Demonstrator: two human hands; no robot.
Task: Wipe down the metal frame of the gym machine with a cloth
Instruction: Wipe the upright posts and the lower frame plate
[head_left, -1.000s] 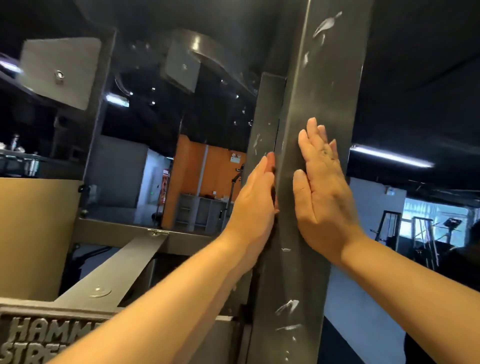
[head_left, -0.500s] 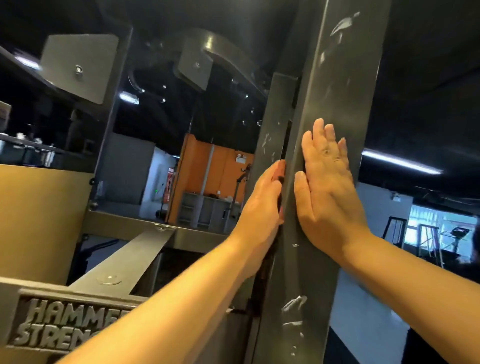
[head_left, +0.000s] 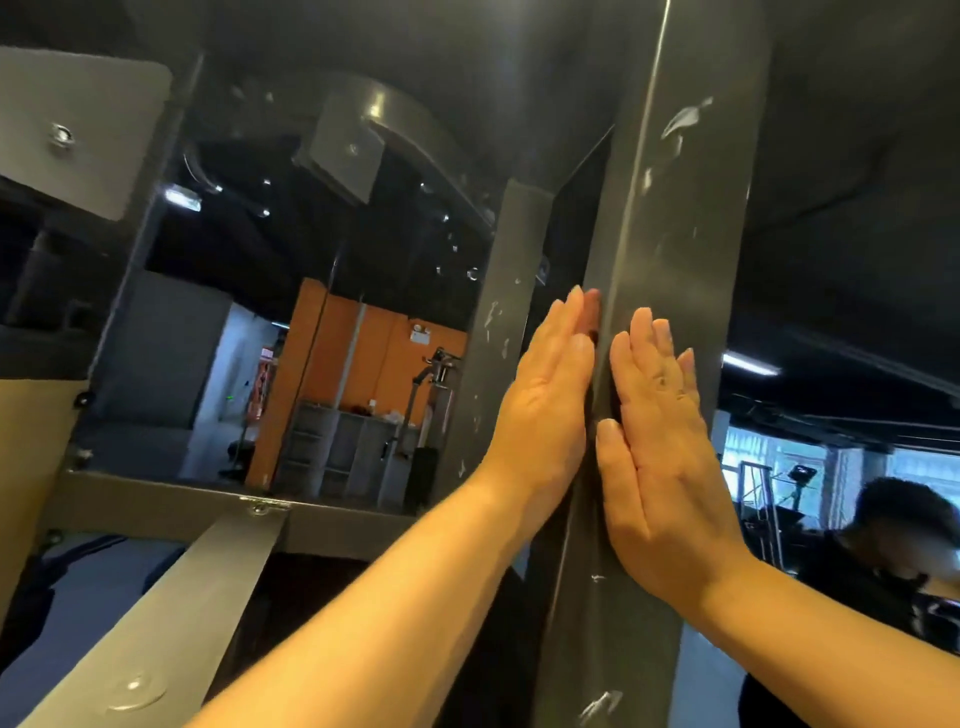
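You are pressing your left grip (head_left: 545, 415) and right grip (head_left: 662, 457) open and flat on the frame (head_left: 675, 234), no cloth showing, marks (head_left: 685, 117) left unwiped.

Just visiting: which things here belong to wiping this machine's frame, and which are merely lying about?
For the job: tall grey metal upright post; left hand, flat on its side face; right hand, flat on its front. No cloth shows.
Just about: orange wall; grey shelving unit; ceiling strip light; person in dark top.
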